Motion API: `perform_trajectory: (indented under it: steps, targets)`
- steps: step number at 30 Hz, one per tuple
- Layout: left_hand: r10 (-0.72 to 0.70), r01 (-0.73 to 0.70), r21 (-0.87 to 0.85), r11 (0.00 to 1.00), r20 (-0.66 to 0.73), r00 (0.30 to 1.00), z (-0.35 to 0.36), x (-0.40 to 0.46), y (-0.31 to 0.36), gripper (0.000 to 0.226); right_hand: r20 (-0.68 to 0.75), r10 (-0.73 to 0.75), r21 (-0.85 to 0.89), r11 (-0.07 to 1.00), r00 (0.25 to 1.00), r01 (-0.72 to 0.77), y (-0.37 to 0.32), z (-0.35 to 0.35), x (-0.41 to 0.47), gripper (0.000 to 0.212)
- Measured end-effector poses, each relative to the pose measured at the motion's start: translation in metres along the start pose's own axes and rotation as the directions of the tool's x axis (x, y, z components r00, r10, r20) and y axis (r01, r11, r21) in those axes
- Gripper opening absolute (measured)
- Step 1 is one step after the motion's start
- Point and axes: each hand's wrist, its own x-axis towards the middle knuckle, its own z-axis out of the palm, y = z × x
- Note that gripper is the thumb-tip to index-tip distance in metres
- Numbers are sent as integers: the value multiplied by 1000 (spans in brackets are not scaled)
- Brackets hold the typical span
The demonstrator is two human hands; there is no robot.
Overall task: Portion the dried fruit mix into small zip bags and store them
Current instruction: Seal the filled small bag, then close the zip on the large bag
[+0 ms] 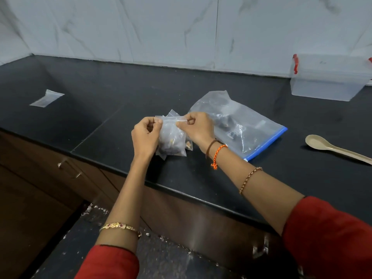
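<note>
While the black bench stretches wide, a clear box with red clips sits far right by the wall. Next, the big bag with the blue zip lies just behind the hands. Both hands pinch the top strip of a small filled bag, left hand, right hand. Spoon at right, empty little bag far left.

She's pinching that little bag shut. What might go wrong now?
The small filled bag is pinched at its top strip by the left hand and right hand; an uneven seal might let fruit spill. It hangs near the counter edge, so a slip might drop it to the floor.
</note>
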Motion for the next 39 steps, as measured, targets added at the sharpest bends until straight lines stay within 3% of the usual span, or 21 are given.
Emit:
perform_trajectory:
  steps: [4,12,16,27,32,39]
  targets:
    - [-32,36,38,999,-109,993,6,0,-6,11,-38,-48,-63,997,998,45,4,8,6,13]
    - [44,-30,75,997,-201,979,12,-12,1,37,-91,-102,-62,993,991,97,10,-9,2,32]
    - [78,-40,142,989,-269,960,17,-19,12,42,-118,-104,-34,994,988,100,8,-22,1,29]
    - [180,-123,234,964,-240,954,50,-47,44,36,-137,-137,-41,990,981,133,14,-88,-8,15]
    - [272,-263,194,945,-21,962,92,-67,58,32,-162,-74,-43,997,984,67,29,-133,-10,9]
    - [253,-311,214,926,259,932,142,-96,70,21,-183,-52,-61,997,982,41,58,-203,-9,12]
